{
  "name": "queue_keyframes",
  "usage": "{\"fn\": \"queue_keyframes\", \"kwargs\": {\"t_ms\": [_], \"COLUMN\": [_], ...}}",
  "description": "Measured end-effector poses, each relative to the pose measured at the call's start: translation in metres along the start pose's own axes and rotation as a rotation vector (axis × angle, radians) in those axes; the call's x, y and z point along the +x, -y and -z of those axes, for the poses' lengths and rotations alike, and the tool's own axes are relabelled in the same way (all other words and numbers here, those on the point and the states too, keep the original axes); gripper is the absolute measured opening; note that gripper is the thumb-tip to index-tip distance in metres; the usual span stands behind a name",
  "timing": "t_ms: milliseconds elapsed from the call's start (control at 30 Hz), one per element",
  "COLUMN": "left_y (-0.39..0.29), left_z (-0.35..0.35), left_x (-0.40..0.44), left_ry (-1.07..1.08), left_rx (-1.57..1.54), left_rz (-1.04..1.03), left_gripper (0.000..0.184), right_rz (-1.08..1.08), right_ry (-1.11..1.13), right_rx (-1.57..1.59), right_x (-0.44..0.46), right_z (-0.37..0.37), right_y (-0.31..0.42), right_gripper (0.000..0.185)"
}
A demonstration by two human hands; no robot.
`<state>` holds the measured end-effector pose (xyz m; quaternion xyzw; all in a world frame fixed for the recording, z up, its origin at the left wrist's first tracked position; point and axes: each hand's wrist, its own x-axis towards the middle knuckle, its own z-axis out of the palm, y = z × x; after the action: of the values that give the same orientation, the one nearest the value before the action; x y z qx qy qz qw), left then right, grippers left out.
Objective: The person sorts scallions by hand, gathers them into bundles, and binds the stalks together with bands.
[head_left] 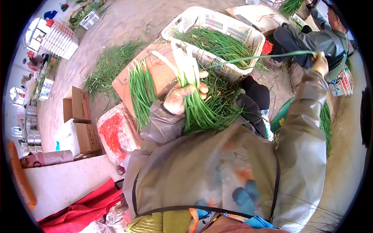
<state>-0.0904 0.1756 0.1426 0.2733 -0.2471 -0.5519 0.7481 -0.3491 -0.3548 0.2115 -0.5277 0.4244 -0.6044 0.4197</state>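
My left hand (178, 99) is closed around a bunch of chives (191, 95), with their white ends up and the green leaves hanging over my lap. Far out to the right, my right hand (320, 64) pinches the end of a long green blade (268, 56). That blade stretches back toward the bunch; whether it is still attached there is hard to see. Beside my left hand, a neat bundle of chives (142, 87) lies on an orange-brown board (165, 58). Loose green leaves (221, 99) pile up below and behind the held bunch.
A white plastic crate (210, 17) of chives stands ahead. Red ties (111, 130) lie on a sack at left, near cardboard boxes (79, 105). More greens (110, 68) cover the floor. A co-worker (324, 42) sits at right. Stacked white crates (60, 40) stand far left.
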Motion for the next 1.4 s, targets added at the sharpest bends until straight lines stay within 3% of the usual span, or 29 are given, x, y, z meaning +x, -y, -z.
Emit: {"fn": "queue_keyframes", "kwargs": {"t_ms": [67, 133, 167, 200, 267, 300, 333, 367, 400, 433, 467, 500, 533, 567, 667, 733, 867, 933, 1000, 1033, 1067, 1133, 1200, 1233, 1267, 1300, 1333, 1367, 1400], "left_y": [0.002, 0.002, 0.003, 0.003, 0.001, 0.000, 0.000, 0.003, 0.004, 0.006, 0.007, 0.007, 0.008, 0.008, 0.009, 0.006, 0.006, 0.012, 0.014, 0.014, 0.008, -0.006, -0.029, -0.048, -0.074, -0.104, -0.132, -0.155, -0.172], "left_z": [0.012, 0.018, 0.019, 0.020, 0.020, 0.016, 0.012, 0.010, 0.007, 0.000, -0.008, -0.013, -0.018, -0.022, -0.023, -0.022, -0.018, -0.015, -0.020, -0.028, -0.035, -0.039, -0.029, -0.024, -0.031, -0.039, -0.007, -0.002, 0.010], "left_x": [-0.004, -0.007, -0.007, -0.007, -0.005, -0.003, 0.001, 0.008, 0.014, 0.020, 0.025, 0.029, 0.031, 0.032, 0.032, 0.030, 0.024, 0.025, 0.027, 0.025, 0.026, 0.028, 0.038, 0.040, 0.029, 0.026, 0.022, 0.014, 0.007], "left_ry": [0.005, -0.022, -0.027, -0.045, -0.059, -0.060, -0.057, -0.021, -0.010, 0.028, 0.065, 0.088, 0.093, 0.053, 0.000, 0.082, 0.082, 0.073, 0.072, 0.010, 0.014, 0.017, 0.032, 0.130, -0.039, -0.038, -0.058, -0.018, 0.041], "left_rx": [-0.077, -0.149, -0.152, -0.168, -0.182, -0.144, -0.103, -0.111, -0.094, -0.103, -0.111, -0.099, -0.090, -0.018, 0.059, 0.004, 0.084, 0.123, 0.218, 0.286, 0.283, 0.417, 0.471, 0.405, 0.365, 0.019, -0.208, -0.239, -0.297], "left_rz": [-0.087, -0.134, -0.133, -0.152, -0.173, -0.133, -0.091, -0.062, -0.022, 0.013, 0.049, 0.071, 0.077, 0.118, 0.164, 0.092, 0.034, 0.028, 0.012, -0.035, -0.030, -0.086, -0.245, -0.394, -0.335, -0.264, -0.342, -0.436, -0.619], "left_gripper": [0.060, 0.060, 0.060, 0.061, 0.061, 0.062, 0.062, 0.063, 0.061, 0.060, 0.059, 0.057, 0.057, 0.055, 0.052, 0.054, 0.059, 0.051, 0.036, 0.022, 0.022, 0.020, 0.020, 0.022, 0.021, 0.017, 0.017, 0.018, 0.015], "right_rz": [-0.013, 0.021, 0.027, 0.288, 0.190, -0.354, 0.519, 0.544, 0.613, 0.412, 0.394, 0.603, 1.008, 1.164, 1.297, 0.818, 0.780, 0.820, 1.005, 1.163, 1.157, 0.673, 0.490, 0.971, 0.837, 0.832, 1.016, 0.942, 0.442], "right_ry": [0.016, -0.132, -0.043, 0.057, 0.988, 1.327, 1.626, 1.406, 1.277, 1.329, 1.382, 1.395, 1.274, 1.212, 1.245, 1.746, 1.779, 1.707, 1.731, 1.712, 1.710, 1.675, 1.440, 1.132, 1.040, 0.956, 0.869, 0.959, 1.160], "right_rx": [-0.108, -0.192, -0.278, -0.877, -0.991, -0.998, -1.206, -1.386, -0.906, -0.298, -0.102, 0.000, -0.076, -0.097, -0.244, -0.740, -0.502, -0.541, -0.879, -0.807, -0.812, -0.715, -0.370, 0.016, 0.040, 0.027, -0.137, -0.144, -0.185], "right_x": [0.013, -0.023, -0.014, -0.019, -0.071, -0.144, -0.170, -0.206, -0.235, -0.258, -0.278, -0.296, -0.311, -0.329, -0.347, -0.347, -0.336, -0.347, -0.363, -0.366, -0.364, -0.359, -0.344, -0.323, -0.308, -0.291, -0.281, -0.267, -0.253], "right_z": [0.048, 0.053, 0.067, 0.072, 0.054, 0.011, -0.012, -0.053, -0.079, -0.108, -0.131, -0.154, -0.178, -0.199, -0.225, -0.222, -0.198, -0.191, -0.184, -0.182, -0.182, -0.182, -0.175, -0.189, -0.193, -0.194, -0.176, -0.176, -0.180], "right_y": [-0.034, -0.049, -0.083, -0.107, -0.119, -0.043, -0.038, 0.002, 0.046, 0.080, 0.115, 0.132, 0.146, 0.151, 0.151, 0.171, 0.158, 0.148, 0.143, 0.132, 0.128, 0.134, 0.156, 0.131, 0.133, 0.123, 0.129, 0.109, 0.069], "right_gripper": [0.021, 0.017, 0.014, 0.007, 0.023, 0.029, 0.030, 0.038, 0.039, 0.036, 0.036, 0.041, 0.041, 0.042, 0.040, 0.040, 0.045, 0.043, 0.040, 0.039, 0.039, 0.026, 0.032, 0.030, 0.028, 0.027, 0.026, 0.024, 0.023]}}
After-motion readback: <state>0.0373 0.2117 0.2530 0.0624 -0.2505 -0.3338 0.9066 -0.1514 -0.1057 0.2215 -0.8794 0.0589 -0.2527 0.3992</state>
